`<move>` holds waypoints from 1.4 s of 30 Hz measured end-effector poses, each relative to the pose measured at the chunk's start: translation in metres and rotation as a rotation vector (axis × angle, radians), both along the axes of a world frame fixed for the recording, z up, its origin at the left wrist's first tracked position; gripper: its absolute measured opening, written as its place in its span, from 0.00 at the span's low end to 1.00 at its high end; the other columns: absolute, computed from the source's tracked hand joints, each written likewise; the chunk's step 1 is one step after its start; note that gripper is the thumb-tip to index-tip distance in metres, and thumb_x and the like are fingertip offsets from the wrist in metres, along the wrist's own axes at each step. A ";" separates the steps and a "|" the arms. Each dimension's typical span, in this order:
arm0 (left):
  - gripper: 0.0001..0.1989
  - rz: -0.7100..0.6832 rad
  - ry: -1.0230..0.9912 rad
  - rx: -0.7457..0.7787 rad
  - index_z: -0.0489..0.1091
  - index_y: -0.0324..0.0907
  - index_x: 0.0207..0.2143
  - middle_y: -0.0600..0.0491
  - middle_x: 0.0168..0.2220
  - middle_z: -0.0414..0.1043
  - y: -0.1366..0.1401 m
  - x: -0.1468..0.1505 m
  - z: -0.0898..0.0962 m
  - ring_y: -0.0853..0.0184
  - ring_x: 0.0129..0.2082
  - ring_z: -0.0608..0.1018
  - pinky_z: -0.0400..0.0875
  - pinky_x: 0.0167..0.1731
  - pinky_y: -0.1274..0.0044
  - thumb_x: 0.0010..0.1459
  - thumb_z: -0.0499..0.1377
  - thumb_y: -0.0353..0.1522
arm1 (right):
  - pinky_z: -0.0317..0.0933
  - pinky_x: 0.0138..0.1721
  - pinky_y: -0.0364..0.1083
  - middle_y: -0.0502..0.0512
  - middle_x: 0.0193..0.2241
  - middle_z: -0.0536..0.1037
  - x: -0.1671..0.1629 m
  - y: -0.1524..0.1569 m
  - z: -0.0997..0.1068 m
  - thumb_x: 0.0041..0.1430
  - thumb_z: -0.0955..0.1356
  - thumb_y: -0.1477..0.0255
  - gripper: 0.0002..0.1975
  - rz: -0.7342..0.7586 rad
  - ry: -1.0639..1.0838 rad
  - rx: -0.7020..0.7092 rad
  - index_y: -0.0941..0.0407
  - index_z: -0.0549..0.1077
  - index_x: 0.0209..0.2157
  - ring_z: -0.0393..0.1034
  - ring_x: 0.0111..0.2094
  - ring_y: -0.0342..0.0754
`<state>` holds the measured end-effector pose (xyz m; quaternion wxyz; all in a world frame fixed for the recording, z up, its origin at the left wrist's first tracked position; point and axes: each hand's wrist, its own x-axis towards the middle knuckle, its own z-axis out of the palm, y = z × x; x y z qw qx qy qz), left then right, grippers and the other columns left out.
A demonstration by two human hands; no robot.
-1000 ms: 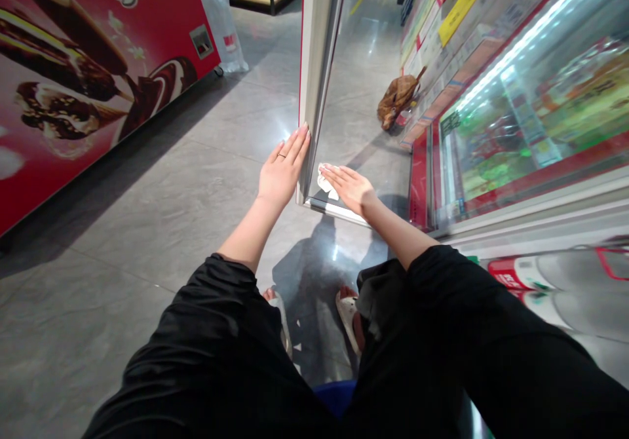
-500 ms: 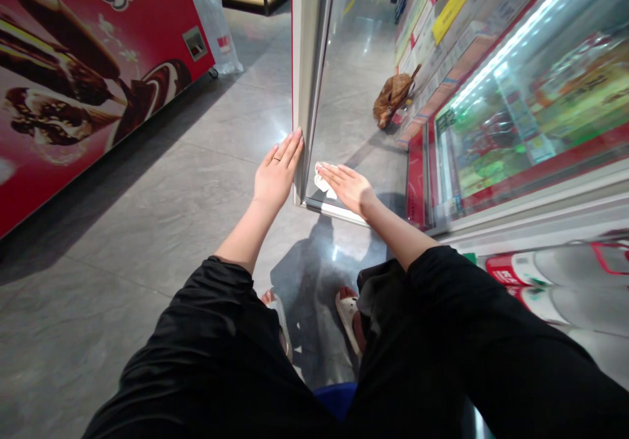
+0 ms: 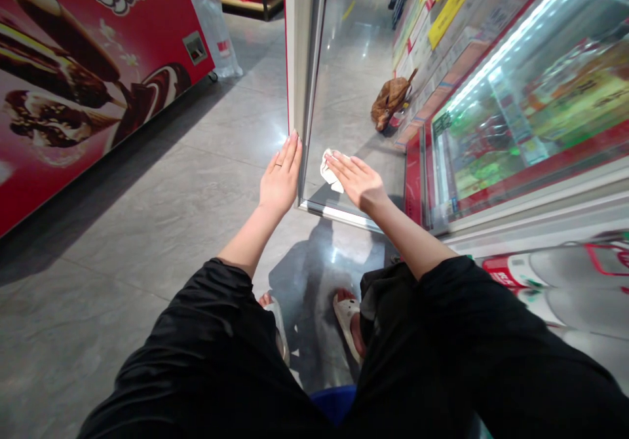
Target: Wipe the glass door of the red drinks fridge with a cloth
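Note:
A glass door (image 3: 354,52) of a cooler stands swung out in front of me, with a pale frame around the pane. My left hand (image 3: 281,173) lies flat along the outer edge of the door frame (image 3: 297,85), fingers straight and together, with a ring on one finger. Low on the pane, my right hand (image 3: 361,180) presses a crumpled white tissue (image 3: 330,169) against the glass with extended fingers. Part of the tissue is hidden beneath those fingers.
A red ice-cream freezer (image 3: 162,26) stands at left beside a clear plastic bag (image 3: 219,33). Lit cooler shelves (image 3: 521,118) and packed bottles (image 3: 555,268) are at right. Below me is something blue (image 3: 335,403). A brown bag-like shape (image 3: 390,101) shows in the glass.
My right hand and the tissue have slid slightly up and to the right across the glass. The door edge appears a little farther left, while my left hand stays against it.

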<state>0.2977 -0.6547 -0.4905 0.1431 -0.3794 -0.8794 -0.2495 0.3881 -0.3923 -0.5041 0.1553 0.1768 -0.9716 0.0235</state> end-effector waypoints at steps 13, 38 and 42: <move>0.41 0.072 0.024 0.093 0.40 0.36 0.84 0.40 0.84 0.43 0.023 0.005 -0.017 0.56 0.84 0.48 0.54 0.81 0.58 0.70 0.40 0.22 | 0.53 0.81 0.54 0.54 0.80 0.60 0.015 0.013 0.004 0.79 0.53 0.77 0.36 0.004 0.043 0.028 0.52 0.45 0.83 0.54 0.81 0.47; 0.39 0.101 -0.043 0.102 0.45 0.31 0.82 0.39 0.84 0.40 0.027 0.006 -0.007 0.55 0.84 0.50 0.49 0.83 0.59 0.70 0.42 0.24 | 0.64 0.77 0.59 0.55 0.77 0.65 0.046 0.039 0.019 0.82 0.55 0.75 0.29 0.001 0.008 0.014 0.56 0.59 0.79 0.62 0.78 0.50; 0.39 0.110 -0.010 0.117 0.44 0.31 0.82 0.39 0.84 0.41 0.028 0.005 -0.010 0.56 0.84 0.49 0.50 0.82 0.60 0.70 0.41 0.23 | 0.64 0.77 0.59 0.54 0.77 0.65 0.049 0.045 0.019 0.82 0.55 0.75 0.30 -0.040 0.071 -0.016 0.53 0.57 0.80 0.61 0.78 0.50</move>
